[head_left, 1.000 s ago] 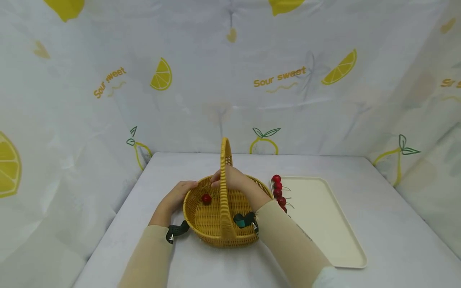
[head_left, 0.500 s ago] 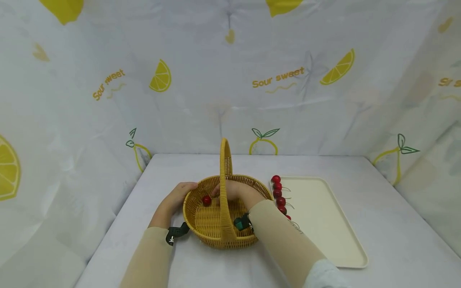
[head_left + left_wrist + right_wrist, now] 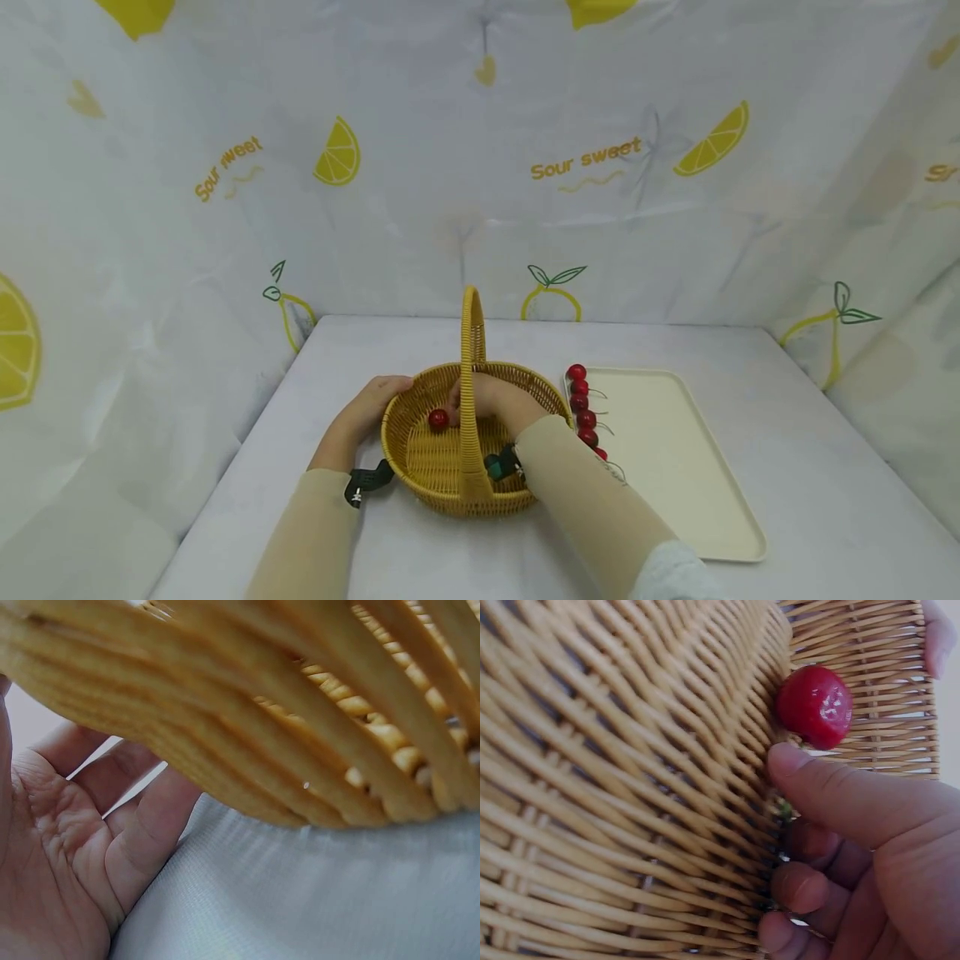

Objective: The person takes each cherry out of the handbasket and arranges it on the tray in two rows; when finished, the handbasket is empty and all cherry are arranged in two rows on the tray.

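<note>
A woven yellow basket (image 3: 435, 493) with a tall arched handle (image 3: 468, 433) stands on the white-covered table. My left hand (image 3: 369, 406) rests against its left side, fingers extended along the outer wall in the left wrist view. Inside the basket, my right hand (image 3: 497, 398) reaches down behind the handle. One red cherry (image 3: 438, 420) sits right by its fingertips. In the right wrist view the thumb (image 3: 825, 776) and curled fingers close on the cherry's green stem (image 3: 784, 810), partly hidden between them, with the red fruit (image 3: 815, 707) just beyond the thumb tip.
Right of the basket lies a cream rectangular tray (image 3: 675, 467). Several red cherries (image 3: 587, 419) with stems line its left edge, and my right forearm (image 3: 592, 492) crosses its near left side. A white lemon-print cloth (image 3: 420, 208) hangs behind the table.
My right hand has lowered into the basket and its fingers have closed in beside the cherry. The cherry has shifted slightly right. The left hand stays at the basket's side.
</note>
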Available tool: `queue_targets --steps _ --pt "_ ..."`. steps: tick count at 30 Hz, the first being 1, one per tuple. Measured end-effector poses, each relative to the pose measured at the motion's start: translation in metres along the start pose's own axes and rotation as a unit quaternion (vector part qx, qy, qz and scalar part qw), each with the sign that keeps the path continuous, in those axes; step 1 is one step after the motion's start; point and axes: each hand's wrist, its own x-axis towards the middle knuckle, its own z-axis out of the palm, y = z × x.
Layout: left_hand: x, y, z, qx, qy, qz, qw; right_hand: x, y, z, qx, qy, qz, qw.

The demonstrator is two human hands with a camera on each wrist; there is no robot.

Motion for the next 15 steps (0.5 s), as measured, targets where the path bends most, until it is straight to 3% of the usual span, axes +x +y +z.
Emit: queue_targets --steps 8,15 --pt "0.0 0.001 -0.001 -0.001 -0.003 0.004 1.0 -0.008 -0.016 -0.009 0.014 -0.009 -0.025 0.9995" --pt "0.0 -0.001 -0.001 -0.004 -0.008 0.011 0.9999 -0.021 -0.035 -0.02 -0.001 0.026 -0.037 0.999"
